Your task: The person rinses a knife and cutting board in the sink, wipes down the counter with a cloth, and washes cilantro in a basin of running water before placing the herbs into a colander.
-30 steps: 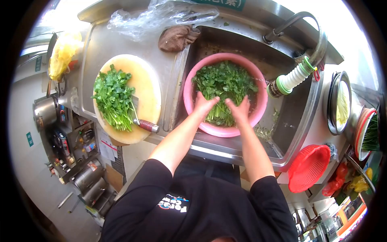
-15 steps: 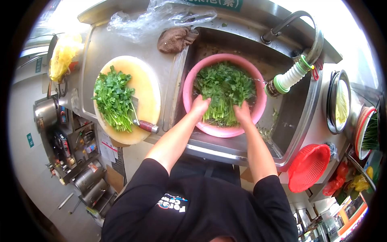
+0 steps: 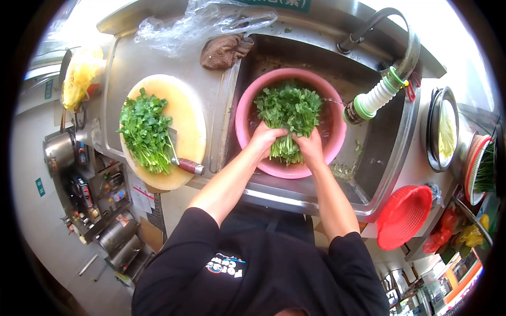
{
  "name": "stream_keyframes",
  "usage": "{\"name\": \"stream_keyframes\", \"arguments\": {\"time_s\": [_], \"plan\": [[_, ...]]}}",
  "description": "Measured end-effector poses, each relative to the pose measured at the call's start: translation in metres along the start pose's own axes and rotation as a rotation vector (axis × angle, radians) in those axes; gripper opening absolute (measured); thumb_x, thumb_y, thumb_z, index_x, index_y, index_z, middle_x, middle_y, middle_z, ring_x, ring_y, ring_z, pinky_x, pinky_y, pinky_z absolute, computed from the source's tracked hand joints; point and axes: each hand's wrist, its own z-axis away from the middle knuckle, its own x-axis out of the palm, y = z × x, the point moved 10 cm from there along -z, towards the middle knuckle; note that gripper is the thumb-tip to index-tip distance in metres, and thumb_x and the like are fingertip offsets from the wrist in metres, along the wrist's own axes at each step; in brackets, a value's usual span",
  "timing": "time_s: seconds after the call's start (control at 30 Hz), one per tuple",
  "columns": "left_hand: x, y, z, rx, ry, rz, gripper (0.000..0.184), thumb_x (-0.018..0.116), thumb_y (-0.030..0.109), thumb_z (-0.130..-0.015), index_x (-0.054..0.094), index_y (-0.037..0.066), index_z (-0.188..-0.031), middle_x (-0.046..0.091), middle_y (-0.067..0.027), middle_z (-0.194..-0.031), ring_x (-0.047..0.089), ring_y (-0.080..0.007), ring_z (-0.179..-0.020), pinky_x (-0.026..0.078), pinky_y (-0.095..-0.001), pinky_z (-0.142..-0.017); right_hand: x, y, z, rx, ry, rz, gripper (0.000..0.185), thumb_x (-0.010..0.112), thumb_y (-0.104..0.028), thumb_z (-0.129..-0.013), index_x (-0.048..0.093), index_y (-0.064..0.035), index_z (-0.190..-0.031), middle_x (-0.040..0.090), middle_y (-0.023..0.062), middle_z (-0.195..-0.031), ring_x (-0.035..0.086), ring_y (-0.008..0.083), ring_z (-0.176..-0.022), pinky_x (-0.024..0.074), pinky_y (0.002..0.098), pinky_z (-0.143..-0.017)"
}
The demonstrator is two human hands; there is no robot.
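A bunch of leafy greens that looks like cilantro (image 3: 291, 109) is gathered over the pink basin (image 3: 245, 97), stems toward me. My left hand (image 3: 268, 138) is closed around its left side, the thumb across the front. On the opposite side, my right hand (image 3: 311, 146) grips the same bunch, thumb near the other thumb. The fingers behind the leaves are hidden. Water runs into the basin from a faucet nozzle (image 3: 375, 100) at its right. The basin stands inside a metal sink (image 3: 363, 150).
Left of the sink, a round cutting board (image 3: 188, 113) carries more greens (image 3: 145, 131) and a knife (image 3: 188, 166). A brown cloth (image 3: 224, 51) and clear plastic bag (image 3: 203, 26) lie behind. At right are a red colander (image 3: 405, 217) and a bowl with a cabbage leaf (image 3: 447, 131).
My hands have drawn closer together, squeezing the spread greens into a tighter bunch that appears lifted. More of the basin's inside and water shows at the right. The view has shifted slightly.
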Motion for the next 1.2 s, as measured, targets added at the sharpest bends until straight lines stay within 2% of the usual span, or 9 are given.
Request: {"name": "stream_keyframes", "arguments": {"time_s": [0.37, 0.43, 0.5, 0.63, 0.77, 0.83, 1.03, 1.1, 1.2], "plan": [[-0.036, 0.031, 0.017, 0.154, 0.248, -0.368, 0.044, 0.06, -0.01, -0.079, 0.053, -0.002, -0.122, 0.065, -0.0119, -0.112, 0.063, -0.0225, -0.1, 0.049, -0.0352, -0.091, -0.049, -0.001, -0.001, -0.003, 0.081, -0.064, 0.044, 0.069, 0.001, -0.081, 0.054, 0.0018, -0.123, 0.061, 0.0076, -0.12, 0.058, 0.0185, -0.107, 0.0433, 0.031, -0.096], [-0.057, 0.016, 0.007, 0.171, 0.333, -0.447, 0.041, 0.061, -0.006, -0.082, 0.053, -0.002, -0.122, 0.064, -0.013, -0.112, 0.062, -0.0228, -0.102, 0.048, -0.0353, -0.09, -0.051, 0.004, -0.015, -0.055, 0.047, 0.141, 0.057, 0.075, -0.014, -0.078, 0.051, 0.0038, -0.127, 0.054, 0.0167, -0.128, 0.054, 0.027, -0.117, 0.0399, 0.0362, -0.102], [-0.083, -0.008, -0.01, 0.142, 0.443, -0.518, 0.041, 0.064, 0.0, -0.084, 0.052, -0.002, -0.123, 0.063, -0.0138, -0.114, 0.062, -0.023, -0.104, 0.048, -0.0356, -0.091, -0.041, -0.001, -0.01, -0.084, 0.241, 0.603, 0.092, 0.079, -0.041, -0.072, 0.038, 0.0042, -0.14, 0.03, 0.0295, -0.146, 0.03, 0.0421, -0.138, 0.0236, 0.0456, -0.116], [-0.054, -0.012, -0.008, -0.013, 0.269, -0.363, 0.043, 0.066, 0.007, -0.086, 0.051, -0.003, -0.124, 0.063, -0.0157, -0.117, 0.061, -0.0242, -0.107, 0.048, -0.0366, -0.091, -0.012, 0.005, -0.011, -0.01, 0.3, 1.059, 0.098, 0.079, -0.034, -0.073, 0.027, 0.0071, -0.145, 0.031, 0.0293, -0.145, 0.034, 0.0442, -0.135, 0.0288, 0.0462, -0.115], [-0.09, -0.01, -0.015, 0.162, 0.519, -0.716, 0.04, 0.066, 0.009, -0.087, 0.054, -0.003, -0.123, 0.065, -0.0154, -0.113, 0.063, -0.0254, -0.102, 0.049, -0.0368, -0.09, -0.036, -0.013, -0.008, -0.113, 0.496, 0.926, 0.086, 0.071, -0.013, -0.072, 0.027, 0.0083, -0.143, 0.037, 0.0277, -0.142, 0.041, 0.0437, -0.129, 0.0375, 0.0441, -0.109], [-0.081, -0.009, -0.018, 0.06, 0.418, -0.715, 0.039, 0.066, 0.008, -0.086, 0.054, -0.004, -0.121, 0.065, -0.0157, -0.114, 0.063, -0.0256, -0.102, 0.049, -0.0375, -0.09, -0.034, 0.017, -0.02, -0.007, 0.227, 0.785, 0.082, 0.071, -0.015, -0.073, 0.032, 0.0093, -0.141, 0.042, 0.0278, -0.139, 0.043, 0.044, -0.128, 0.0357, 0.0446, -0.109], [-0.072, -0.014, -0.003, -0.079, 0.368, -0.231, 0.045, 0.066, 0.008, -0.085, 0.051, -0.006, -0.125, 0.063, -0.018, -0.116, 0.061, -0.0277, -0.106, 0.049, -0.04, -0.094, -0.057, 0.004, -0.02, -0.093, 0.18, 0.693, 0.082, 0.08, -0.029, -0.075, 0.04, 0.0072, -0.137, 0.051, 0.0256, -0.135, 0.052, 0.0362, -0.124, 0.0401, 0.0417, -0.106], [-0.067, -0.009, -0.009, -0.049, 0.277, -0.234, 0.048, 0.068, 0.011, -0.085, 0.05, -0.006, -0.127, 0.063, -0.0189, -0.116, 0.063, -0.0294, -0.105, 0.051, -0.0411, -0.093, -0.046, 0.005, -0.012, 0.187, 0.087, 0.101, 0.079, 0.081, -0.028, -0.078, 0.04, 0.0054, -0.138, 0.052, 0.0208, -0.136, 0.053, 0.0298, -0.123, 0.0419, 0.0376, -0.104], [-0.04, -0.01, -0.002, -0.208, 0.204, -0.014, 0.05, 0.07, 0.016, -0.086, 0.051, -0.006, -0.127, 0.064, -0.0192, -0.115, 0.065, -0.0298, -0.103, 0.054, -0.0422, -0.09, -0.036, 0.049, -0.035, 0.327, -0.049, -0.106, 0.076, 0.081, -0.024, -0.08, 0.04, 0.0052, -0.138, 0.055, 0.0189, -0.131, 0.057, 0.0265, -0.117, 0.0467, 0.0371, -0.098]]}}
